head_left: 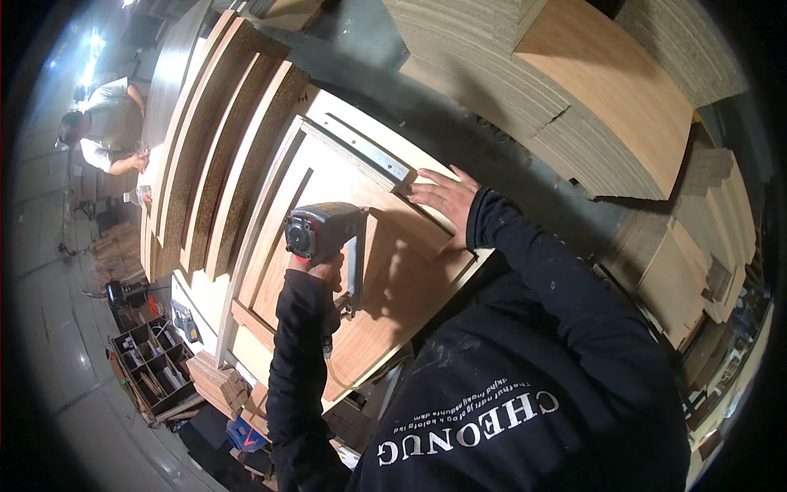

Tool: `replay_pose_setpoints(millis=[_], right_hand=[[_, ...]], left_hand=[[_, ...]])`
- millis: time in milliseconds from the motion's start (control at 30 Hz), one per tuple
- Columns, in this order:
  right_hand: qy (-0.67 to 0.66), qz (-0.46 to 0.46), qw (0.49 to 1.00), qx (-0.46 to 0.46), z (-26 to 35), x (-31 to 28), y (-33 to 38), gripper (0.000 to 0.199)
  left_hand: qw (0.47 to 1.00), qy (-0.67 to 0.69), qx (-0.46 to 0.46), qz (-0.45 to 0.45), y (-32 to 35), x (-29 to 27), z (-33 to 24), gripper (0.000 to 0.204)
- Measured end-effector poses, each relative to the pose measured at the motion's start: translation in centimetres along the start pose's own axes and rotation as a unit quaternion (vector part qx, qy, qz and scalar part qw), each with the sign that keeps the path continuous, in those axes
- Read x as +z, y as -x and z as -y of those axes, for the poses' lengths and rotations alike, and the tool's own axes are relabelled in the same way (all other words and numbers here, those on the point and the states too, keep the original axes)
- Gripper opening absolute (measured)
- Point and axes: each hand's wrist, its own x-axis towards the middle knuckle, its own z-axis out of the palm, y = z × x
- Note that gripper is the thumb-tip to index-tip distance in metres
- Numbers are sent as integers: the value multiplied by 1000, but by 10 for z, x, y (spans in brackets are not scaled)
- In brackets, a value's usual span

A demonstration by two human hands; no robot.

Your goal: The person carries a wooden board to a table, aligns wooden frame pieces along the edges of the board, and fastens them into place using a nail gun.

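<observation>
Left hand [328, 271] closed round a nail gun [334, 226], held over the wooden panel [395, 299] inside its edges, body's long axis crosswise, nose pointed right, right hand [451, 201] laid open near the panel's right corner

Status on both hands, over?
Left hand gripping dark-grey nail gun. Right hand at edge of light-brown wooden assembly. Straight silver metal rail near right hand.

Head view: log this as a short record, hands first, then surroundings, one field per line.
left hand: wrapped around the nail gun
right hand: on the wooden assembly, near the metal rail's end
left: thick boards, another person beyond
lower left: black compartment box
upper right: board stack
</observation>
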Motion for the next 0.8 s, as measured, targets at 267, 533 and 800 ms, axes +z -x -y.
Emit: replay_pose_setpoints(millis=[267,533,800], right_hand=[[-7,0,1000,-8,3,-2,-1,91],[41,83,995,24,4,-2,-3,93],[2,-2,1000,10,0,6,1,84]], left_hand=[[946,-219,237,-24,-5,-3,11,17],[978,-193,-53,52,27,24,11,36],[965,-231,93,79,51,54,27,42]])
